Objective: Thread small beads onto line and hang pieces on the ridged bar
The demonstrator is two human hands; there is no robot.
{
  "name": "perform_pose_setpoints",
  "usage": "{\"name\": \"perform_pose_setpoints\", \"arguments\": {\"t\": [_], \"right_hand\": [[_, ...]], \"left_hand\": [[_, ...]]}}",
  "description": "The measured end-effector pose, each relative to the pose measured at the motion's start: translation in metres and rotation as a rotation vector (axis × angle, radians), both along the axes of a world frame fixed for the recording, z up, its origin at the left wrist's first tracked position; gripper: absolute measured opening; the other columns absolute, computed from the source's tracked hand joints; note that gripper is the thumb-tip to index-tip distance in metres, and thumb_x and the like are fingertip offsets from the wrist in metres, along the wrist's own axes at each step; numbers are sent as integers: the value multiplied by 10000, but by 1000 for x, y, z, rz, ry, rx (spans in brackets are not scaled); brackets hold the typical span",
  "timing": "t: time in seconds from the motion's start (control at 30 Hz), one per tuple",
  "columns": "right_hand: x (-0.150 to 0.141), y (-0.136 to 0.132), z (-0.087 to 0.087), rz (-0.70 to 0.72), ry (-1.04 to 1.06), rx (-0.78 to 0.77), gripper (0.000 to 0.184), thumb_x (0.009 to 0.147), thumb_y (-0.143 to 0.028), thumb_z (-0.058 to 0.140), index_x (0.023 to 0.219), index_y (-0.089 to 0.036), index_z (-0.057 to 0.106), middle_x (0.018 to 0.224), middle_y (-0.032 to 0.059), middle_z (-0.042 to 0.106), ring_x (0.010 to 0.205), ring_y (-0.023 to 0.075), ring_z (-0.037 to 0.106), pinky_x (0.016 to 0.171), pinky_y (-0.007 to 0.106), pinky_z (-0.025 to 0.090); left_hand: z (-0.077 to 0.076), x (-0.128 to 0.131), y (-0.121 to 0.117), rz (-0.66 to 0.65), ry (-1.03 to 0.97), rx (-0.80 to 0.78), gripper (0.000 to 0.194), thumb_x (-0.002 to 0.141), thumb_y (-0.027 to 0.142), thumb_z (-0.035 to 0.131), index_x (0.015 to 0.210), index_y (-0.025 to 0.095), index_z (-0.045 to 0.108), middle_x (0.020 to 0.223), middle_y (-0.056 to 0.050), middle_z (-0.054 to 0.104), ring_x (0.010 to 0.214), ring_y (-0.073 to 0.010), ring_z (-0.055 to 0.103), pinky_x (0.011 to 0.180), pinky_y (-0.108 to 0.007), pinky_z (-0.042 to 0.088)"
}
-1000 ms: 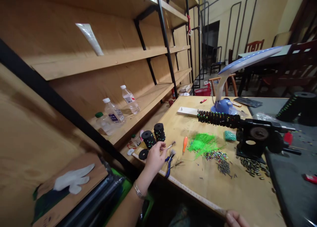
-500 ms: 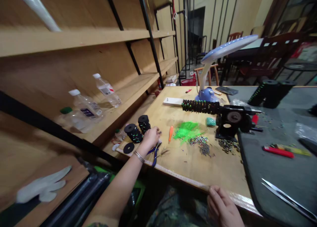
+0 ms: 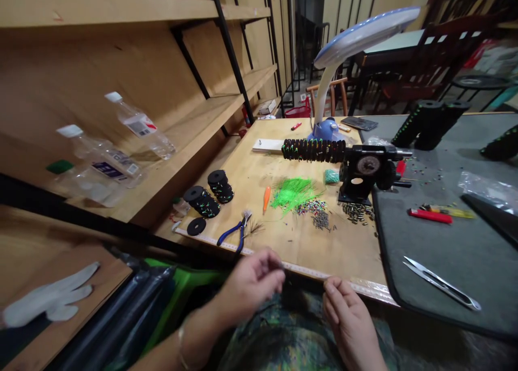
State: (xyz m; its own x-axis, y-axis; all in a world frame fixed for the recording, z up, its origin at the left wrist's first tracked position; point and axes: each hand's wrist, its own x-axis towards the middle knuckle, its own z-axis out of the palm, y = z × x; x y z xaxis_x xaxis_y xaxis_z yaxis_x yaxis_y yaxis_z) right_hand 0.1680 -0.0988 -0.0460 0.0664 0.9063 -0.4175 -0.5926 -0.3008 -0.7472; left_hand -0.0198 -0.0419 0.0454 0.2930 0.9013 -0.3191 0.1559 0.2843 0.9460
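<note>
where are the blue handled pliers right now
In the head view, the blue-handled pliers lie on the light wooden tabletop near its front edge, just right of the flat black disc and above the left hand.

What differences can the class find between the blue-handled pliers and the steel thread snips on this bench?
The blue-handled pliers have coloured grips, while the steel thread snips are bare metal. The pliers lie on the wooden tabletop; the snips lie on the grey mat. Both are hand tools, lying flat, and neither is held.
</note>
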Motion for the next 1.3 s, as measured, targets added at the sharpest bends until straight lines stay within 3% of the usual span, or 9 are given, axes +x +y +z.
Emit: {"name": "perform_pose_setpoints", "arguments": {"t": [0.13,0.27,0.63,1.0,1.3], "right_hand": [[-1,-6,-8,103,-133,69,376,789,-534,686,775,-185,548,478,-117,325,427,48,224,409,170,167],[1,-12,-16,153,-238,85,425,778,-594,657,761,-188,528,453,-118,344,409,49,232,403,183,160],[-4,-15,-12,178,-372,81,452,740,-627,651,739,-189,540,455,-106,381,393,58,305,391,186,206],[-2,-11,-14,266,-376,86,440,734,-605,671,763,-173,594,463,-59,510,389,74,377,397,198,257],[-2,-9,-11,228,-382,76,462,755,-639,625,731,-182,563,460,-77,457,402,78,331,416,206,242]], "left_hand": [[-51,33,-37,-43,-159,-227,271,734,367,678,761,172,492,556,27,572,432,-68,443,440,-193,335],[-74,41,-44,-19,-198,-264,284,737,387,659,751,175,471,565,24,584,426,-63,433,448,-196,317],[-75,42,-44,-25,-124,-189,265,758,370,652,762,172,477,583,41,538,512,-86,436,535,-227,347],[-79,44,-42,-56,-186,-208,426,716,532,701,741,177,468,574,40,534,498,-80,431,510,-219,324],[-83,46,-41,2,-243,-230,353,767,472,672,786,167,495,620,28,567,511,-81,467,532,-224,363]]}}
